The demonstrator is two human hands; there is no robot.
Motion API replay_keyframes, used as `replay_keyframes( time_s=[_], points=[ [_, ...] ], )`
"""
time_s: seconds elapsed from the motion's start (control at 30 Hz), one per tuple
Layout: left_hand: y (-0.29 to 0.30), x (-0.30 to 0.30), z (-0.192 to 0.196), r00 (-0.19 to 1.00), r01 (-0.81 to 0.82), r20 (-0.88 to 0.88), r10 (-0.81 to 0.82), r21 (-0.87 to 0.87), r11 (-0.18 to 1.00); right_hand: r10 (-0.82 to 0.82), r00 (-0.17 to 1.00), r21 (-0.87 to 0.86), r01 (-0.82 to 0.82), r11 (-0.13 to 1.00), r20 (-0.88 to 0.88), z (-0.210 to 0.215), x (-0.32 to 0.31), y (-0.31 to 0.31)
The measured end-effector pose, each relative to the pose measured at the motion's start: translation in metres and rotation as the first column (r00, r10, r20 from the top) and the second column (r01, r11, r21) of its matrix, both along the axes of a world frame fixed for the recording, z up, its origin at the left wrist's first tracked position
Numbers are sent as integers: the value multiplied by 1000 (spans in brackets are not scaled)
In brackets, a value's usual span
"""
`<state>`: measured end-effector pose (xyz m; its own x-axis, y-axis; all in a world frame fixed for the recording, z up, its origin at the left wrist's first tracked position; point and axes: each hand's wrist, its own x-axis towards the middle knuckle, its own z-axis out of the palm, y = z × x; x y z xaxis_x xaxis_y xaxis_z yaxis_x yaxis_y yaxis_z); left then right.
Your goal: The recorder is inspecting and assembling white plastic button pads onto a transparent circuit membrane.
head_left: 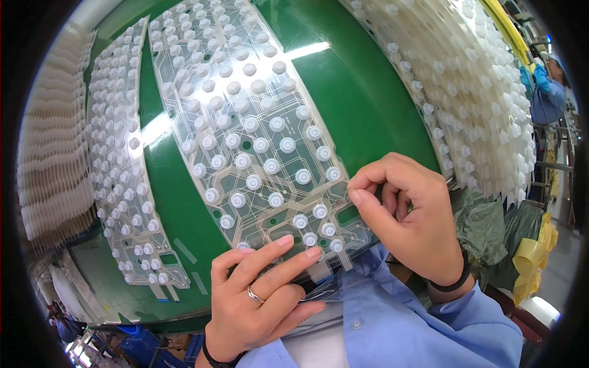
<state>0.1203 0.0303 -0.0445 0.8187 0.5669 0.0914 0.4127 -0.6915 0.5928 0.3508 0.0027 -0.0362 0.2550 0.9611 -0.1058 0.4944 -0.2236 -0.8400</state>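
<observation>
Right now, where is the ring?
In the head view, the ring is on a finger of the left hand, pressing the clear sheet, low centre.

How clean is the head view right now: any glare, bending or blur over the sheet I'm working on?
Head view: bright glare streaks cross the green table and wash part of the clear membrane sheet; fisheye bending curves the sheet edges toward the dark rim; the right hand and left hand are sharp, and the stacked white sheets at upper right are overexposed.
</observation>
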Motion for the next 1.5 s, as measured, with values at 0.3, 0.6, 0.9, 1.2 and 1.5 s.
replay_keyframes(
  time_s=[0.3,0.6,0.9,1.2,1.5],
  points=[
    [1,1,-1,999,-9,35,8,13,1000,51,945,129,-98,987,323,-6,-7,-4],
    [-2,-3,3,967,-100,233,103,-25,995,468,882,137,-470,872,48,27,-15,-42],
    [-21,1,11,959,-13,266,95,-293,956,377,920,198,-392,899,109,27,-28,-57],
    [-28,9,10,953,-105,240,187,-318,942,363,929,294,-369,882,79,28,-26,-63],
    [-19,6,10,958,6,266,104,-383,924,317,943,395,-331,857,103,24,-13,-65]
  ],
)
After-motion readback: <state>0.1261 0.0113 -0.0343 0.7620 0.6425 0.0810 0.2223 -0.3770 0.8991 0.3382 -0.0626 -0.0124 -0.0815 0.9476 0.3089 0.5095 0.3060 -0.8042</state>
